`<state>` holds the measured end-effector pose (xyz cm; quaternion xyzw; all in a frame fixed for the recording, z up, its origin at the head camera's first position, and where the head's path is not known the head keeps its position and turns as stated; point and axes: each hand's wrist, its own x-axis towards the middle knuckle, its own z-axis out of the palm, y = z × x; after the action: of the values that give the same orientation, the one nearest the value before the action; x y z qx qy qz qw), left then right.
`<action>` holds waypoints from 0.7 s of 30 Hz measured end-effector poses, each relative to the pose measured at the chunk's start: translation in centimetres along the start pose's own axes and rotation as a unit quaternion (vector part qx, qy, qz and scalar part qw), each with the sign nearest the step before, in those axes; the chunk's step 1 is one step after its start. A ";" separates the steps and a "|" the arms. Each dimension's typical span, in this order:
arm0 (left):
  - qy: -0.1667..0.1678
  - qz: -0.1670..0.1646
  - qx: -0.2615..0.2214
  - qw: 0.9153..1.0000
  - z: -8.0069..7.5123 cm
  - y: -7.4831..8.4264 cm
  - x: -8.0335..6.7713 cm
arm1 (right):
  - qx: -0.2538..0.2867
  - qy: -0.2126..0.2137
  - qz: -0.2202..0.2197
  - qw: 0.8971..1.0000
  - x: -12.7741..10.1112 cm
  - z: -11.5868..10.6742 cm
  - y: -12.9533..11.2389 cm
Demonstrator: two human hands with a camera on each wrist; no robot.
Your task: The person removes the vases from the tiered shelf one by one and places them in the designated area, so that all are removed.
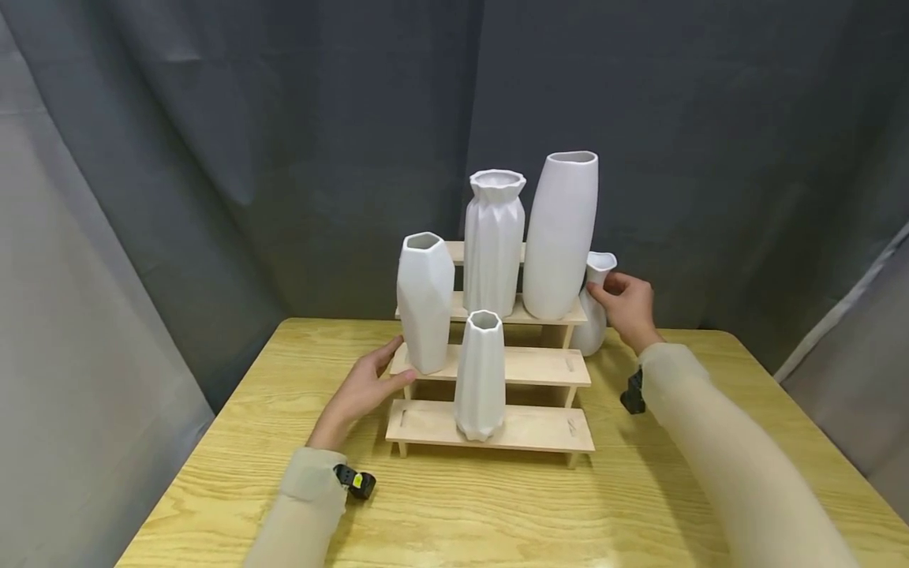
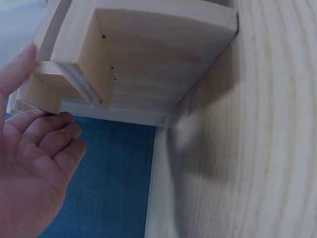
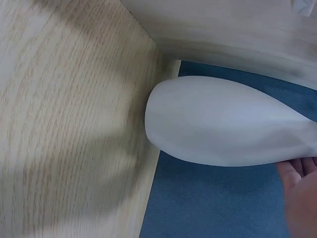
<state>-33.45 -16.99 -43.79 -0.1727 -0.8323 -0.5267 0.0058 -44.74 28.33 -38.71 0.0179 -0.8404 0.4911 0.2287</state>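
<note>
Right grip (image 1: 626, 306) pinches a small vase (image 1: 592, 327) near the back edge of the bench (image 1: 497, 513); left grip (image 1: 364, 388) is loosely spread by the stand (image 1: 536, 365), can't tell if touching

The table (image 1: 525, 521) is topped with yellowish wood, and wavy grain is shown across its surface. Behind the table, the background is filled by a dark grey curtain (image 1: 341, 173) — loosely draped, creased by vertical folds. To the table's left, a paler grey cloth (image 1: 78, 315) is hung; to its right, another pale cloth (image 1: 852, 379) is edged by a slanting light strip (image 1: 838, 311). Soft, blurred-edged shadows are cast on the table — no light source is shown.
</note>
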 end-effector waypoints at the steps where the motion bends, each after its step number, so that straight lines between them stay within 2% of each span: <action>1: -0.001 0.001 -0.001 1.000 0.0 0.0 0.0 | 0.002 0.000 -0.001 1.000 0.0 0.0 0.0; 11: -0.002 -0.019 0.009 1.000 0.0 0.1 -0.1 | -0.017 -0.005 0.006 1.000 0.2 0.6 0.8; 21: 0.003 -0.014 0.008 1.000 0.0 0.0 0.0 | -0.012 0.004 0.014 1.000 0.5 0.6 1.6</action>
<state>-33.48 -17.02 -43.79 -0.1589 -0.8387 -0.5209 0.0024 -45.85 28.73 -40.11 0.0019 -0.8455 0.4841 0.2253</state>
